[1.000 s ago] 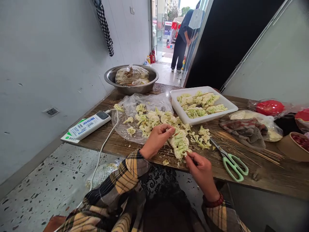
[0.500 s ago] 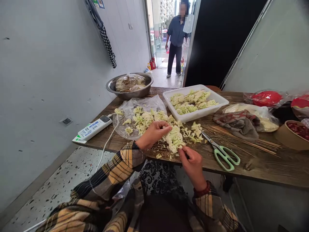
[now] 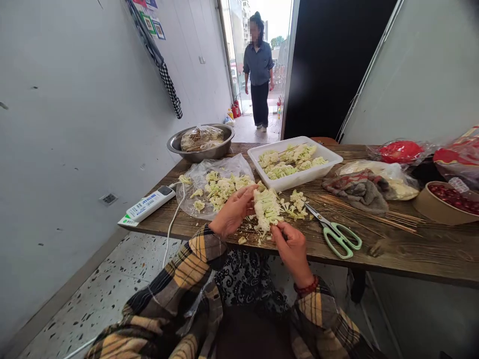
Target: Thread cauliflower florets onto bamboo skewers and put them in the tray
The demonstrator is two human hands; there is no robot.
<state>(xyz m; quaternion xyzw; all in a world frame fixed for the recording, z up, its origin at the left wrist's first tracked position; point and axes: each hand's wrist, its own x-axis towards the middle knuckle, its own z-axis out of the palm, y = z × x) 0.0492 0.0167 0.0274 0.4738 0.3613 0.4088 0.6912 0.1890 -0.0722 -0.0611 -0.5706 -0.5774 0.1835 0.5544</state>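
Note:
Between my two hands is a cauliflower skewer (image 3: 267, 208), a row of pale green and white florets held just above the table's front edge. My left hand (image 3: 234, 210) is closed on its upper left side, fingers behind the florets. At its lower end, my right hand (image 3: 290, 243) pinches with thumb and fingers; the stick itself is hidden there. Loose cauliflower florets (image 3: 220, 190) lie on a clear plastic bag (image 3: 194, 174) beyond my left hand. More cut pieces (image 3: 297, 202) sit right of the skewer, near green-handled scissors (image 3: 339, 237).
A white tray (image 3: 258, 172) of cauliflower skewers stands behind. Bamboo sticks (image 3: 396, 219), a crumpled cloth (image 3: 359, 189) and a tub of red pieces (image 3: 430, 204) are right. A steel bowl (image 3: 175, 145) and a power strip (image 3: 149, 203) are left. A person (image 3: 259, 75) stands at the doorway.
The view has shifted slightly. My left hand has slid a little off the front of the florets; both hands keep hold of the skewer. The person at the doorway has moved inward from the door's right side.

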